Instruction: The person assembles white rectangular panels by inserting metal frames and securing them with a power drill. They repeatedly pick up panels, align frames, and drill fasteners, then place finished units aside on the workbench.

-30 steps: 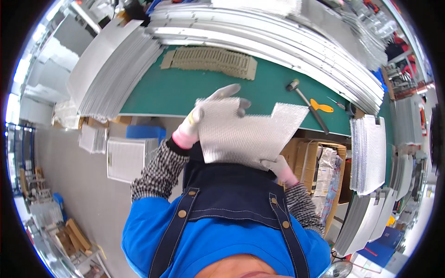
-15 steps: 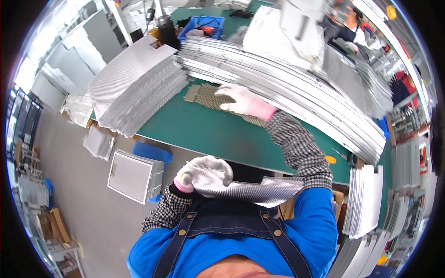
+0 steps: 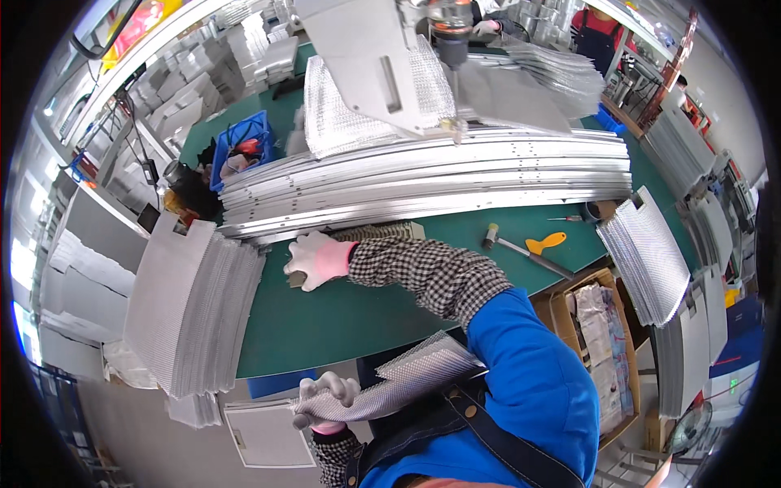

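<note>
My left hand [image 3: 329, 397], in a white glove, is closed round the left end of a bent silver mesh sheet [image 3: 419, 374] held against my front, below the table's near edge. My right arm reaches across the green table [image 3: 325, 325]. My right hand [image 3: 316, 259], gloved with a pink cuff, has its fingers bent round the left end of a tan ridged strip [image 3: 399, 231]. A flat tan tip shows below the fingers; the hand and forearm hide the strip's middle.
Long silver metal profiles [image 3: 439, 175] lie stacked behind my right hand. Mesh sheet stacks stand at left [image 3: 195, 309] and right [image 3: 647, 256]. A hammer [image 3: 529, 256] and orange-handled scraper [image 3: 545, 243] lie rightward. An open cardboard box [image 3: 598, 350] stands below the table's right edge.
The view has swung to the right. My right hand has moved to the strip's left end and its fingers have bent there. My left hand still holds the mesh sheet.
</note>
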Demonstrator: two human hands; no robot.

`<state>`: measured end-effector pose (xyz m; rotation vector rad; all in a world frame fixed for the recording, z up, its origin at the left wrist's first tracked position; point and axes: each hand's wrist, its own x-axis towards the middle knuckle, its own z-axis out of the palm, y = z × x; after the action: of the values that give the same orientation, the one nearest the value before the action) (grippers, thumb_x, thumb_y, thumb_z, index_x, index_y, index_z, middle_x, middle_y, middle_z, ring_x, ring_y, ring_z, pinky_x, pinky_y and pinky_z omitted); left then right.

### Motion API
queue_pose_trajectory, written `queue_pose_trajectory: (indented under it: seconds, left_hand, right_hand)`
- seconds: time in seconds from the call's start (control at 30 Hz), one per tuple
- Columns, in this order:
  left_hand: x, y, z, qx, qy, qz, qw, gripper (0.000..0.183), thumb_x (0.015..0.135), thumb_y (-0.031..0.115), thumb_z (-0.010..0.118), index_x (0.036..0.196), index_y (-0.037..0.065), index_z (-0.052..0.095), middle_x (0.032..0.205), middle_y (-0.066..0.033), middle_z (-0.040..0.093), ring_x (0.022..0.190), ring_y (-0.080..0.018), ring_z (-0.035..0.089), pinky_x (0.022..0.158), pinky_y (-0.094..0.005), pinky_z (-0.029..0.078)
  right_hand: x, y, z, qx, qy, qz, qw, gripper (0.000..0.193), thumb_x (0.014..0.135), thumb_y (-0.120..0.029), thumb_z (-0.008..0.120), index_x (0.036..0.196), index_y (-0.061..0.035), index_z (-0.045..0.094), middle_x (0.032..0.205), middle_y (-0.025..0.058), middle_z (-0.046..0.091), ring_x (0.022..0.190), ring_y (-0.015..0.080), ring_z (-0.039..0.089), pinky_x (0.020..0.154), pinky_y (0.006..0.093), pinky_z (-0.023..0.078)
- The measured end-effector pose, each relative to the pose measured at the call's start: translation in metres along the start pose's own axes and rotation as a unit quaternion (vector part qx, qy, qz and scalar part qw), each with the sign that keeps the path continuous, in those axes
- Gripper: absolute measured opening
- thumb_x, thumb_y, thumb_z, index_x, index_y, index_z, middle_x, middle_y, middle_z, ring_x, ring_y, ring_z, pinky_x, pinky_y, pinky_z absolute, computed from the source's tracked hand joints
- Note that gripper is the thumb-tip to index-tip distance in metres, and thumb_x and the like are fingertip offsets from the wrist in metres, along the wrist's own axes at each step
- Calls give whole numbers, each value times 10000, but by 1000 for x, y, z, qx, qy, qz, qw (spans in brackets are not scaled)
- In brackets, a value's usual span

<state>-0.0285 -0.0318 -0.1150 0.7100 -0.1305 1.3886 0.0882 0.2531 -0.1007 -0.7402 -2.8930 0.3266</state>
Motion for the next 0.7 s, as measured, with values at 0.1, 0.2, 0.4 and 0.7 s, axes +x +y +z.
queue_pose_trajectory:
  seconds: [0.1, 0.2, 0.4, 0.7]
  left_hand:
    - [7, -6, 2, -9, -14, -10, 1000, 673, 835, 639, 737, 1353, 239, 578, 1131, -183, 605, 830, -271, 600, 754, -414, 424]
    - [12, -13, 6, -8, -20, -19, 1000, 679, 834, 638, 738, 1355, 234, 576, 1140, -187, 605, 837, -275, 605, 758, -416, 430]
    - [29, -28, 19, -44, -74, -85, 993, 666, 857, 567, 756, 1394, 218, 571, 1183, -204, 580, 950, -313, 597, 816, -447, 448]
    - [54, -54, 39, -20, -111, -159, 981, 702, 855, 588, 750, 1403, 194, 557, 1208, -206, 569, 946, -300, 602, 806, -412, 438]
  right_hand:
    - [-43, 8, -13, -22, 1, 14, 1000, 520, 712, -453, 747, 1181, -228, 752, 1006, 143, 647, 972, 336, 650, 760, 488, 531]
    - [-77, 30, -7, -46, 45, -3, 998, 499, 701, -480, 724, 1147, -258, 762, 963, 160, 673, 941, 362, 656, 740, 498, 539]
    - [-141, 49, -20, -31, 42, 7, 999, 484, 704, -432, 744, 1143, -230, 754, 981, 156, 684, 968, 354, 662, 783, 487, 550]
    - [-186, 43, -46, -53, 66, -31, 996, 684, 840, -450, 721, 1434, -162, 543, 1430, 148, 526, 1347, 362, 483, 1108, 479, 411]
